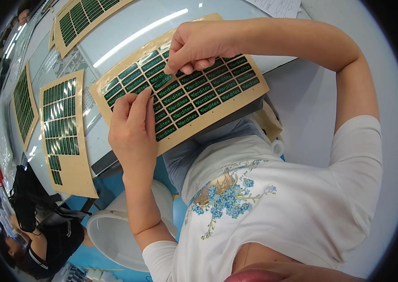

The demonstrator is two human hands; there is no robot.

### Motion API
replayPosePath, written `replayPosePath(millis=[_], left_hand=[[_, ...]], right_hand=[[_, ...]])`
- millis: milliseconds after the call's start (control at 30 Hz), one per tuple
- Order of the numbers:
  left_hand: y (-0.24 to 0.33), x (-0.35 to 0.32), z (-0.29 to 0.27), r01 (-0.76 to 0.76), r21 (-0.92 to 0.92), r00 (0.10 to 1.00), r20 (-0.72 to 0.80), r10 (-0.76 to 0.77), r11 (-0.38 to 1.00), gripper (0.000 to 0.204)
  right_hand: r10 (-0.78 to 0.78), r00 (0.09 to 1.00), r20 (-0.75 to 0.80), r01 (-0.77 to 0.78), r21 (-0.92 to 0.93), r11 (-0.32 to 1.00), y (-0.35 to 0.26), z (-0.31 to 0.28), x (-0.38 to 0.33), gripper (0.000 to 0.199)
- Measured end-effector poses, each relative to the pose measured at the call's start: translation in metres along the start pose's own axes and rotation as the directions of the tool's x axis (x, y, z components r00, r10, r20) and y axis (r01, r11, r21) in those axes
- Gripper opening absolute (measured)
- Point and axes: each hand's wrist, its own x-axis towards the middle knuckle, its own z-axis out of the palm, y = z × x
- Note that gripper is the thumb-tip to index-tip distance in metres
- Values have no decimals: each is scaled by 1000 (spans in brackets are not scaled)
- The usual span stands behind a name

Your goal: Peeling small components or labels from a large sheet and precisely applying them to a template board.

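- The right hand [198, 47], in the upper middle of the frame, has thumb and forefinger pinched together on one small green label [165, 81] in the top rows of the sheet; whether that label is lifted or lying flat cannot be told.
- The left hand [133, 129], just below and to the left, presses its fingers flat on the label sheet [236, 101] near its left edge; the fingers lie together and grip nothing.
- The pinched label lies directly under the right fingertips, between the two hands, so the right hand is the nearer one. Its long axis runs with the rows, slanting from lower left up to upper right.
- The tan sheet carries a grid of dark green rectangular labels and hangs partly over the near edge of the pale table [128, 28], above the person's lap.
- Further left lies a second sheet [65, 136], partly cleared at its lower end, with a third sheet [24, 105] beyond it and a fourth sheet [83, 19] at the upper left.
- A white stool [114, 235] shows at the lower left, and beside it a seated person in dark clothes [43, 244].
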Motion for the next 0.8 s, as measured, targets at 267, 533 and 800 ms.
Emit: replayPosePath(millis=[267, 533, 800], left_hand=[[0, 0, -1, -54, 58, 998, 23, 53, 997, 30], [4, 1, -6, -76, 169, 990, 129, 54, 983, 40], [9, 1, -9, -114, 262, 978, 197, 62, 958, 39]], right_hand=[[-48, 999, -1, 47, -101, 994, -1, 0, 1, 21], [-70, 997, -15, 66, -180, 981, -5, 2, -2, 19], [-304, 953, -10, 258, -503, 825, -14, 7, -15, 23]])
